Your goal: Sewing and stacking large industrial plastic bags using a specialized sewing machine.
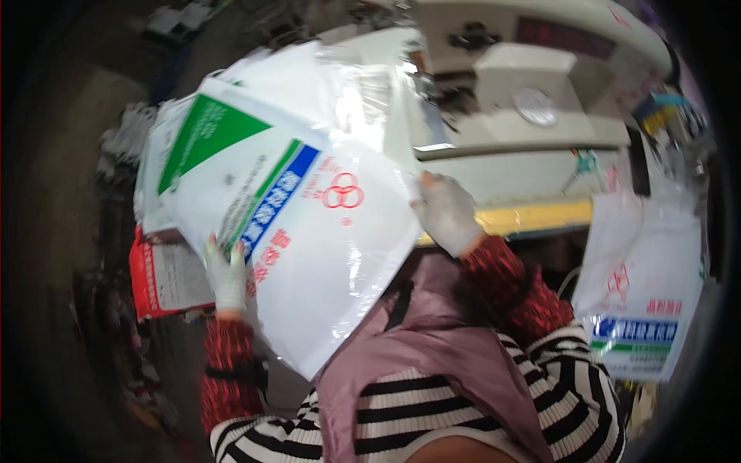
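Observation:
A white printed plastic sack [340,255], with a green triangle, a blue band and a red ring emblem, lies spread at a tilt in front of me. My left hand [227,279], in a pale glove with bare fingertips, grips its lower left edge. At the right corner, my right hand [449,214] closes on the sack's edge, also in a pale glove; its fingers are partly hidden. Beneath and behind it fans a pile of similar white sacks [282,73], some with glossy clear film.
A cream sewing machine [455,166] stands at the back right, beside a yellow table edge [532,216]. Another printed white sack [637,255] hangs at the right. A red and white package [174,278] sits at the left, under the pile.

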Tool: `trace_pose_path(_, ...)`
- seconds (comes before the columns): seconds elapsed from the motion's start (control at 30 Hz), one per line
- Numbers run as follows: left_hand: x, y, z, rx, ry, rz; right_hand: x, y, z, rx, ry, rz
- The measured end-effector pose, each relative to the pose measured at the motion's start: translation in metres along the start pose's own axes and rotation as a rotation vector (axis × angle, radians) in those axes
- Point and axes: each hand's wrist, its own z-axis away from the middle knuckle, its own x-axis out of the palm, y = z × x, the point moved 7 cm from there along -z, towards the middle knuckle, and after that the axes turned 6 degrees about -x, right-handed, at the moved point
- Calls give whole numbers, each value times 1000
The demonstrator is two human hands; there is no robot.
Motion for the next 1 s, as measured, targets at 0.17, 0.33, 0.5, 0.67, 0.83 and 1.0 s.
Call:
trace_pose_path(0.17,-16,-49,178,-740,-559,955,-11,-7,6,-84,100,177)
trace_pose_path(0.33,18,-19,252,-1117,-797,1350,2,-5,-4,-99,-102,182)
trace_pose_path(0.5,44,-42,242,-1082,-819,1159,5,-6,20,-57,-55,102)
trace_pose_path(0.67,47,-54,240,-1098,-704,1425,25,-4,46,-194,163,92)
trace_pose_path(0.83,20,-80,260,-1077,-655,1434,58,-13,55,-160,125,-46)
trace_pose_path(1.0,-44,-189,311,-635,-284,139,127,-117,97,-597,-12,-376)
